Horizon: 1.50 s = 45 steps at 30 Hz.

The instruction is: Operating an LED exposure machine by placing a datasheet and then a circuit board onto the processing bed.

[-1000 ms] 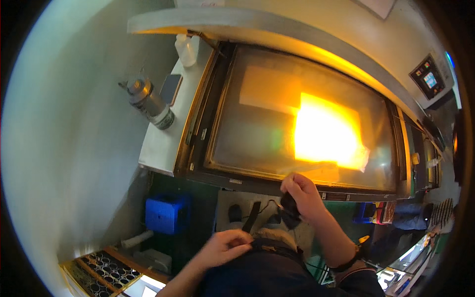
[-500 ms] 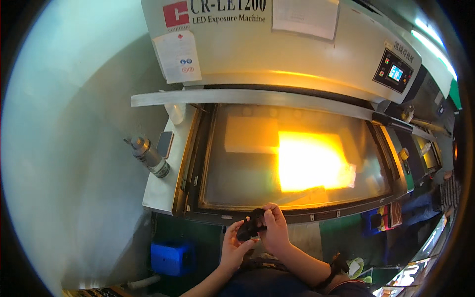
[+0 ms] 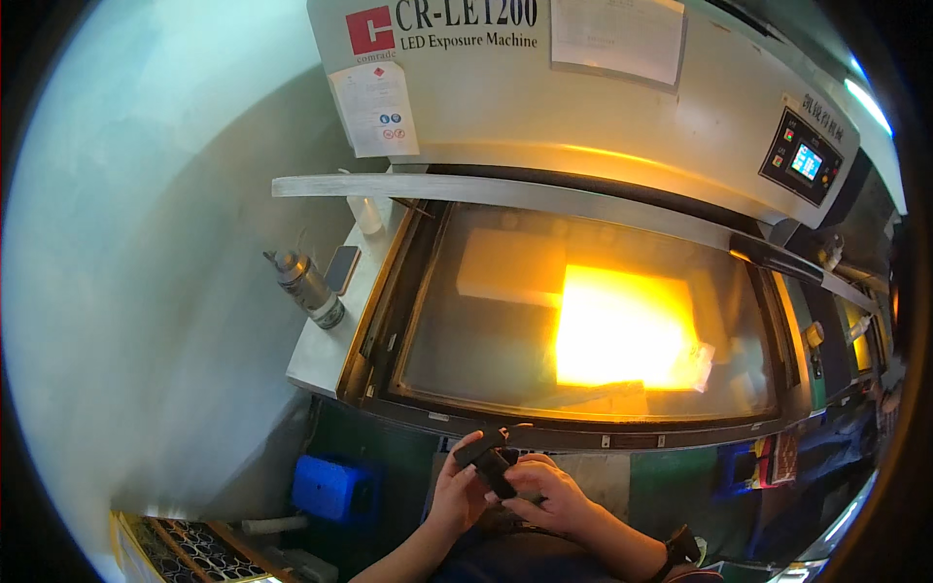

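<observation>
A small black object (image 3: 493, 460) with a blocky top and a narrower part reaching downward is held between my two hands, in front of the machine's near edge. Its exact kind cannot be made out. My left hand (image 3: 457, 497) grips it from the left, fingers curled along its upper part. From the right, my right hand (image 3: 552, 497) pinches the narrower lower part with bent fingers. Beyond them lies the glass bed (image 3: 466, 360) of a large pale machine (image 3: 603, 126), with a bright yellow-lit rectangle (image 3: 627, 330) on it. A dark band (image 3: 683, 547) circles my right wrist.
A metal bar (image 3: 564, 201) crosses above the bed's far side. On the white ledge at left stand a grey bottle (image 3: 309, 291), a phone (image 3: 341, 269) and a white bottle (image 3: 365, 214). Below are a blue stool (image 3: 332, 488) and a crate (image 3: 199, 552). A control panel (image 3: 801, 157) glows at right.
The black object has turned in my hands, its narrower part now angled down to the right. My right hand has moved lower, from the object's top to its lower part. The view has shifted slightly.
</observation>
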### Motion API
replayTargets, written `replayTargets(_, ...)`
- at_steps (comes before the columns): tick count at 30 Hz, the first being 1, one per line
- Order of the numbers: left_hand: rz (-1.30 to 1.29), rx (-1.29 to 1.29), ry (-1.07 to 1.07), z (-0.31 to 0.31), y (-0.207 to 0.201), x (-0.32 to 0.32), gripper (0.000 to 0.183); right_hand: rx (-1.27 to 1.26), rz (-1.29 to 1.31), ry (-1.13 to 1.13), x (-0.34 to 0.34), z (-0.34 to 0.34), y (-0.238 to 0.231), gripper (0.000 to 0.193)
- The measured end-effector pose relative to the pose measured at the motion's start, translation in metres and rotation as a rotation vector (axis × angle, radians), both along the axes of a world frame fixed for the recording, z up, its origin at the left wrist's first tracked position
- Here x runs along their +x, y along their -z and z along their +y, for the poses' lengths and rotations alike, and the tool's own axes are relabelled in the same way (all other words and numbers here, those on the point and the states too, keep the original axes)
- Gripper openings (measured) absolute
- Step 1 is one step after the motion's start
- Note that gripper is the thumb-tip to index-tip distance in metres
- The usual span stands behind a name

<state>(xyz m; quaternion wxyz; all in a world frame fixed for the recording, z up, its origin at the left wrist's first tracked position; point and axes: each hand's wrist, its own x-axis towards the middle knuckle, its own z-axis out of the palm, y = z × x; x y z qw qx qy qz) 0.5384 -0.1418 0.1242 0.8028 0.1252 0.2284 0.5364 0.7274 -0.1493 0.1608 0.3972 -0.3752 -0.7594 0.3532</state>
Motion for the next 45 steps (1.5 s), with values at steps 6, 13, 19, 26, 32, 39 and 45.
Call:
replayTargets(6, -0.48, -0.004, 0.094, -0.001, 0.023, 0.005, 0.045, 0.3, -0.043, -0.107, 0.007, 0.008, -0.019, 0.026)
replayTargets(13, -0.261, -0.111, 0.042, -0.005, 0.01, 0.023, 0.049, 0.062, -0.17, 0.137, 0.008, 0.007, 0.007, 0.034)
replayTargets(19, -0.182, -0.21, 0.073, -0.006, 0.017, 0.027, 0.052, 0.008, -0.305, 0.305, -0.012, 0.006, 0.027, 0.055)
replayTargets(26, -0.167, -0.254, 0.18, -0.005, 0.025, 0.018, 0.043, 0.071, -0.244, 0.399, -0.022, 0.016, 0.033, 0.065)
replayTargets(32, 0.0, -0.128, 0.202, -0.002, 0.031, -0.002, 0.044, -0.036, -0.055, 0.302, -0.035, 0.02, 0.041, 0.065)
replayTargets(39, 0.67, 0.331, -0.258, -0.004, 0.018, -0.041, 0.042, 0.003, -0.102, 0.259, -0.04, 0.037, 0.023, 0.067)
replayTargets(45, 0.226, -0.12, -0.132, -0.002, 0.004, -0.056, 0.035, 0.192, -0.313, 0.173, -0.06, 0.052, 0.028, 0.065)
